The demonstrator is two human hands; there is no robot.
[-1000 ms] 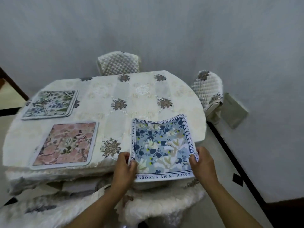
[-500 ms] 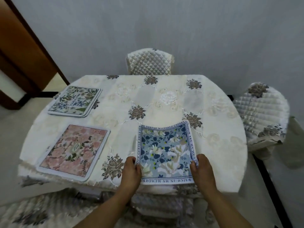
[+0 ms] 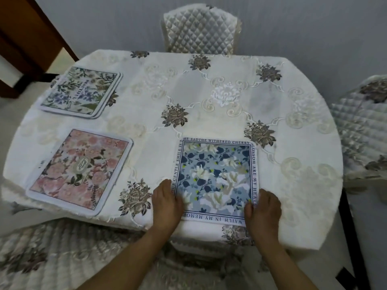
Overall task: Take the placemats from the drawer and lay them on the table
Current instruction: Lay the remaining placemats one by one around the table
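Note:
A blue floral placemat [image 3: 216,176] with a lettered border lies flat near the table's front edge. My left hand [image 3: 166,203] grips its near left corner and my right hand [image 3: 263,210] grips its near right corner, thumbs on top. A pink floral placemat [image 3: 80,174] lies at the front left of the table [image 3: 230,84]. Further back on the left sits a green floral placemat [image 3: 82,92], which looks like a small stack. The drawer is not in view.
A cream embroidered cloth covers the table. Quilted chairs stand at the far side [image 3: 201,32], at the right [image 3: 362,130] and close in front of me [image 3: 52,254]. A wooden door frame [image 3: 31,36] is at the back left; a grey wall runs behind.
The blue placemat has gone from hanging over the table's edge to lying flat further onto the table. The view has shifted so the table sits more squarely ahead.

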